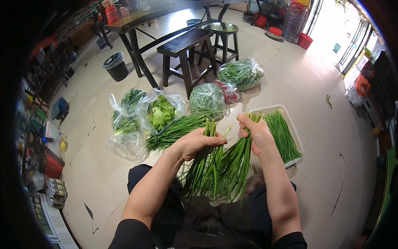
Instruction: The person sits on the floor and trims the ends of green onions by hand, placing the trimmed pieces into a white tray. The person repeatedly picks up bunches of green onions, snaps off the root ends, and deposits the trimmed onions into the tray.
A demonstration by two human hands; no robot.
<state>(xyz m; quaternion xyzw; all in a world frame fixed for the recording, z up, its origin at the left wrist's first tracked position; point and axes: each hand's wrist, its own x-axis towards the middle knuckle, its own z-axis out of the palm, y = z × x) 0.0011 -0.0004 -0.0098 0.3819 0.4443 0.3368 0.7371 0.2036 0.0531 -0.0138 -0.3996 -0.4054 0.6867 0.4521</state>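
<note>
My left hand (199, 143) grips a bunch of long green garlic chives (199, 168) near its pale stem ends, the leaves hanging down. My right hand (256, 132) is closed around another bunch of chives (238, 165), whose stem ends poke out above the fist. Between the hands a few stems slant upward, and it is unclear whether either hand holds them. A pile of chives (177, 129) lies on the floor beyond my left hand. Right of my right hand, a white plastic basket (297, 137) holds chives laid side by side (279, 135). Loose trimmings lie below the hands.
Clear bags of leafy greens (161, 112), green beans or similar vegetables (207, 99), red produce (229, 92) and more greens (241, 74) stand on the tiled floor. Behind them are a dark wooden bench (185, 42), a round stool (222, 28), a table (149, 17) and a lined bin (115, 67).
</note>
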